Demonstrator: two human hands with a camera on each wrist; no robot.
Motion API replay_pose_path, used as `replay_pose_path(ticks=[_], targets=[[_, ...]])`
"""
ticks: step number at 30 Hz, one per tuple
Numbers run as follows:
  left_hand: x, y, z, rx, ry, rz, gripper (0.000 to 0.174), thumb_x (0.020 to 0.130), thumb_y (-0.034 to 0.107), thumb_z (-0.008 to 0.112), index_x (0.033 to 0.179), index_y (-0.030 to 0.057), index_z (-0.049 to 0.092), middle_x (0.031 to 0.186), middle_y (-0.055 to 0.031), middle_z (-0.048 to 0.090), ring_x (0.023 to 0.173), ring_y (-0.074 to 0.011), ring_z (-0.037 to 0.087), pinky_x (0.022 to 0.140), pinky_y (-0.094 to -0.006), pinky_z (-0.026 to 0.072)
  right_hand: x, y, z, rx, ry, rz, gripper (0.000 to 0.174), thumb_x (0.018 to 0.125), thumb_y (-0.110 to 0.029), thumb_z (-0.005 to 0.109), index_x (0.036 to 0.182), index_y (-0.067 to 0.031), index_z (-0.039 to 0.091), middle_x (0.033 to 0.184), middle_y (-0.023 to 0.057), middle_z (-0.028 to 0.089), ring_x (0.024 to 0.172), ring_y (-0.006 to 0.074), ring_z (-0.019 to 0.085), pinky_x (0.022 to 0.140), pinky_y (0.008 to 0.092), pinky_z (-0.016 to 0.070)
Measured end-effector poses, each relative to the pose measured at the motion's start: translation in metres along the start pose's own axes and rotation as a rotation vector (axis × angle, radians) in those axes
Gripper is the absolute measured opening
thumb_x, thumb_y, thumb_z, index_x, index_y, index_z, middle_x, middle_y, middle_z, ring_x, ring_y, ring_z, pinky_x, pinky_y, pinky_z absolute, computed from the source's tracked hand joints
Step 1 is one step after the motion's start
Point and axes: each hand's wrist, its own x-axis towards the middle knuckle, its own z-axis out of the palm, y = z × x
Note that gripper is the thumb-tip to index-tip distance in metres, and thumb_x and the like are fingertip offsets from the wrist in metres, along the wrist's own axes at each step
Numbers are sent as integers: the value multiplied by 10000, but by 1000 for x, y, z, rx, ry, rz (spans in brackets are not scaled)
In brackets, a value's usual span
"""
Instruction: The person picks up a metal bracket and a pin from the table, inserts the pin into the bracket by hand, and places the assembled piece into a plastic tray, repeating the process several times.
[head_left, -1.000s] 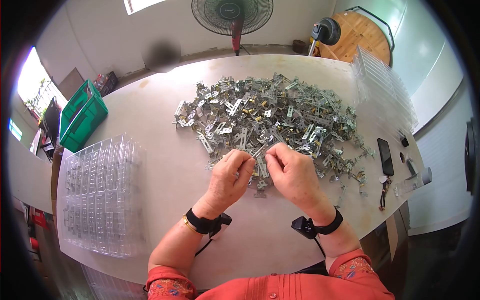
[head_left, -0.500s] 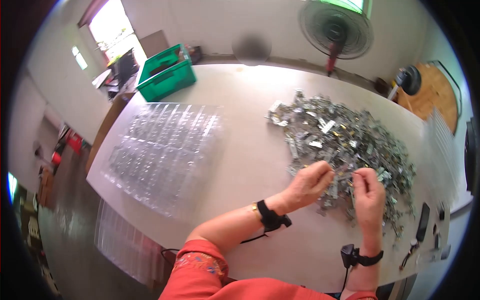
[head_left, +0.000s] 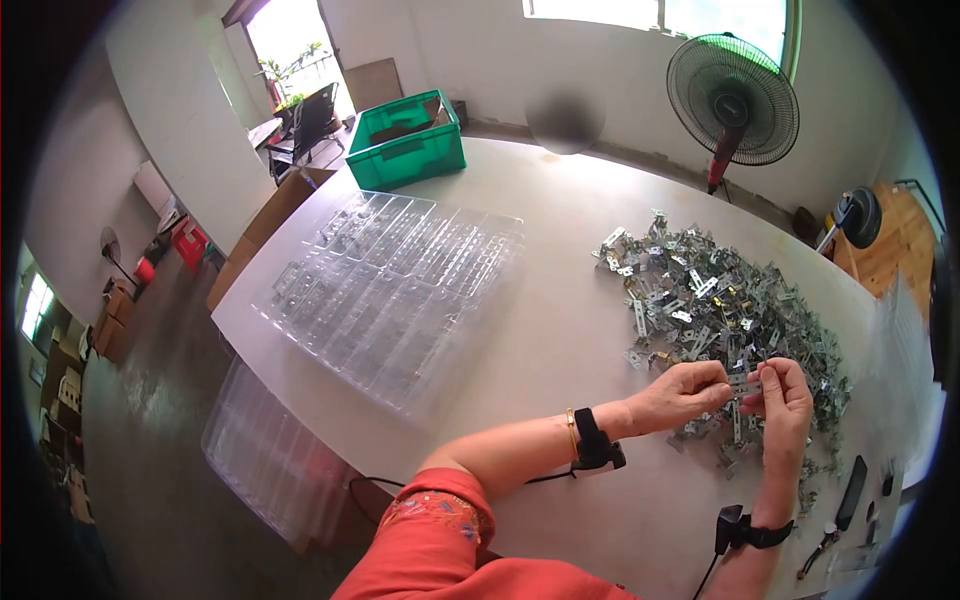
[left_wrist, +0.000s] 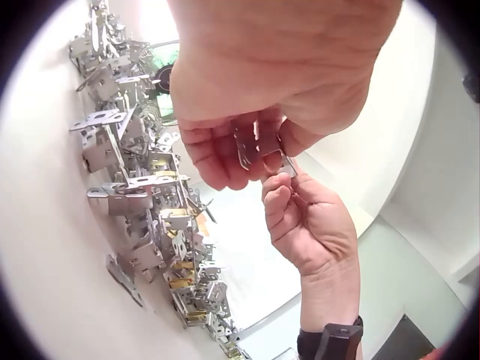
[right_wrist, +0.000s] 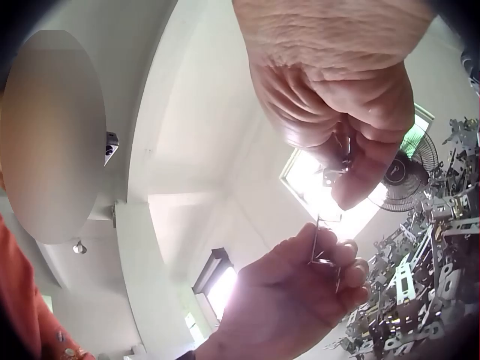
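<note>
My left hand [head_left: 685, 397] grips a small bent metal bracket [left_wrist: 259, 147] between thumb and fingers, at the near side of a large heap of metal brackets [head_left: 735, 300]. Close beside it, my right hand [head_left: 788, 398] pinches a small metal piece [right_wrist: 346, 146] between thumb and forefinger; most of that piece is hidden by the fingers. In the left wrist view the right fingertips [left_wrist: 279, 180] come right up to the bracket. Several pieces in the heap have brass-coloured parts.
Clear plastic compartment trays [head_left: 400, 300] lie on the left of the white table [head_left: 560, 230]. Behind them stands a green crate [head_left: 410, 155]. A phone [head_left: 852, 492] lies at the right edge, near more clear trays [head_left: 890, 350]. A standing fan [head_left: 733, 105] is beyond the table.
The head view has turned left, so the heap and hands now appear further right and the trays show whole. Both hands stay close together at the heap's near side.
</note>
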Motion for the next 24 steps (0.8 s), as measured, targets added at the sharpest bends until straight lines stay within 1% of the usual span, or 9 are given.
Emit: replay_pose_path(ticks=[2,5,7,8,10,15,19,23,24], targets=[[1,3,5,28,22,32,258,1027,284,601,1009,29,568,846,42,521,791,-43,460,687,-234,420,-2,-4,-2,-18,57,17,146,1043,-173,555,1037,-42,619,883,23,650,660,62,605,559,234,551],[3,6,12,343,116,265,242,955,220,683,1021,21,563,861,-26,563,783,-123,526,692,-286,449,-3,-2,-7,-42,89,-1,151,1046,-177,550,1030,-42,617,884,18,633,648,60,593,554,235,549],[3,10,13,758,131,468,247,875,159,708,1018,21,561,900,-118,596,809,-264,592,702,-380,474,-7,-4,-8,-44,83,11,151,1046,-176,548,1027,-42,615,882,15,627,646,58,589,553,236,548],[3,12,15,759,137,469,247,875,159,708,1018,21,561,900,-118,596,809,-264,592,702,-380,474,-9,-5,-9,-44,80,30,151,1047,-175,547,1024,-41,613,879,12,622,645,57,584,552,236,548],[0,18,19,925,141,596,222,845,134,685,993,29,558,920,-160,606,865,-364,599,711,-447,476,-14,-6,-9,-42,78,34,152,1047,-176,548,1021,-41,613,882,11,620,645,56,584,551,236,546],[-17,40,28,970,122,421,205,856,154,671,984,35,564,804,-158,615,806,-390,616,704,-483,476,-24,-3,-8,-37,54,25,157,1050,-185,545,1030,-42,606,880,9,616,634,57,585,543,235,542],[-26,51,36,1063,164,209,199,854,154,667,986,34,581,732,-170,633,763,-416,633,729,-503,491,-35,-11,-1,-15,24,36,149,1051,-219,551,1058,-82,609,932,-16,631,768,51,608,608,220,531],[-42,68,31,1108,236,245,172,853,149,664,966,40,593,763,-175,654,789,-407,647,749,-496,503,-41,-18,-3,20,151,-43,137,1045,-247,567,1067,-121,617,980,-44,642,900,47,604,699,204,512],[-47,75,26,1116,271,275,162,854,147,665,956,42,595,761,-175,653,784,-407,647,748,-494,504,-44,-21,-3,54,167,-54,130,1044,-229,568,1052,-110,621,968,-34,643,858,50,603,696,204,505]])
